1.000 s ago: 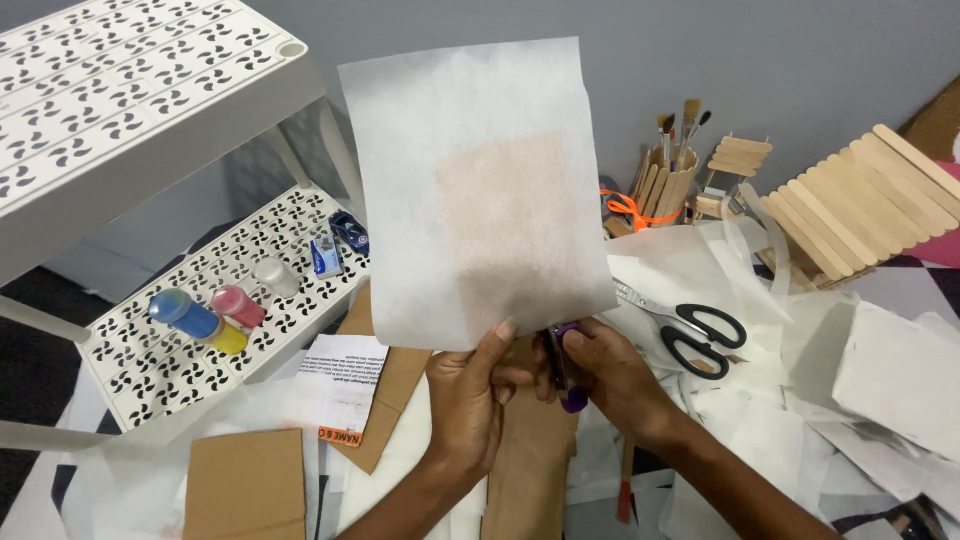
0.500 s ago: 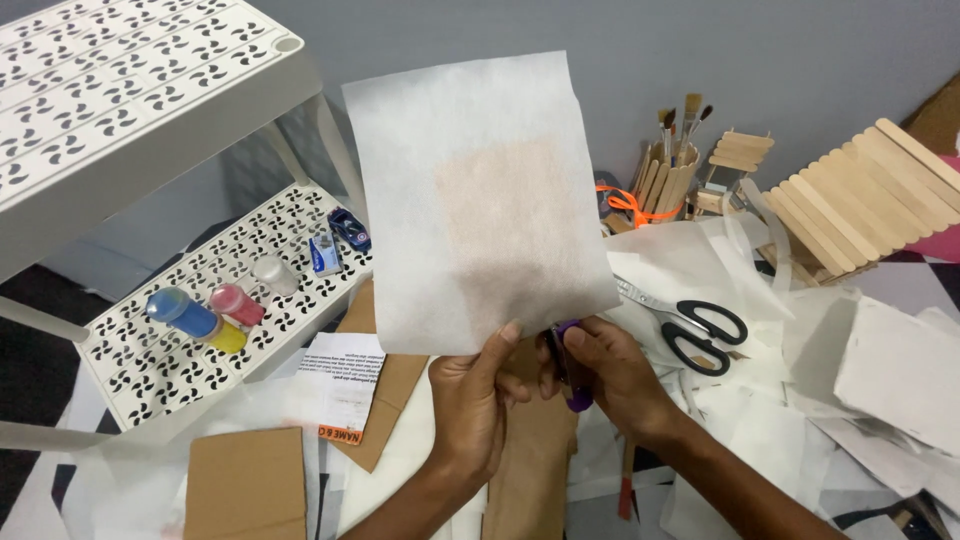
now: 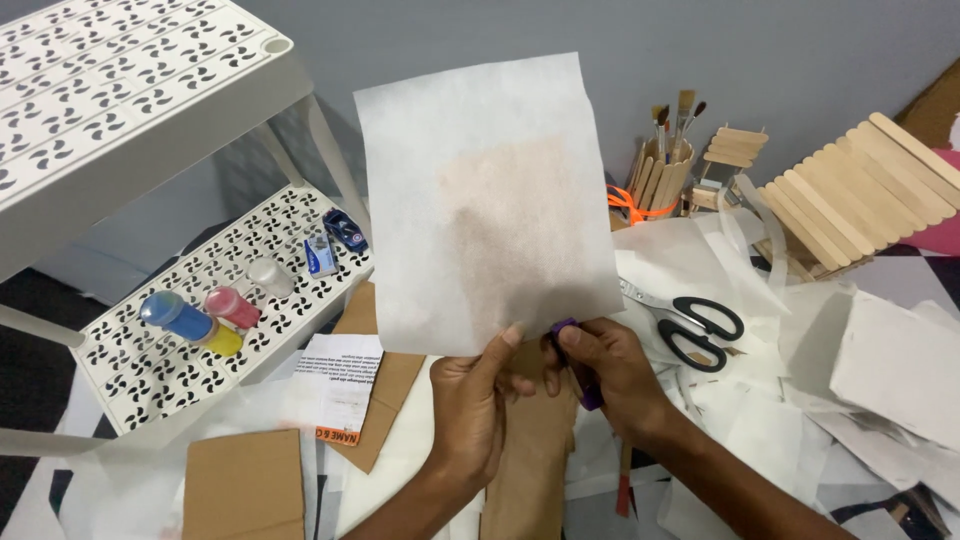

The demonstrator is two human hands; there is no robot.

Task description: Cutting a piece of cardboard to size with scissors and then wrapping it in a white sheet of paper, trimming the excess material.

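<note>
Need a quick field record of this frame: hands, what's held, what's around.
left hand: pinches the bottom edge of the white sheet
right hand: grips a purple tool at the sheet's lower edge
sheet: held upright, a tan patch showing through it
scissors: black-handled, lying on paper scraps to the right
shelf: white, perforated; paint bottles on it
cardboard: flat, lower left

A plain blue-grey wall (image 3: 780, 50) closes the back of the scene under soft, even light. At the left stands a white two-tier rack (image 3: 130, 90) of perforated plastic, its lower shelf (image 3: 200, 350) near the floor. Dark flooring (image 3: 30, 370) shows at the left edge beneath the rack's pale legs.
</note>
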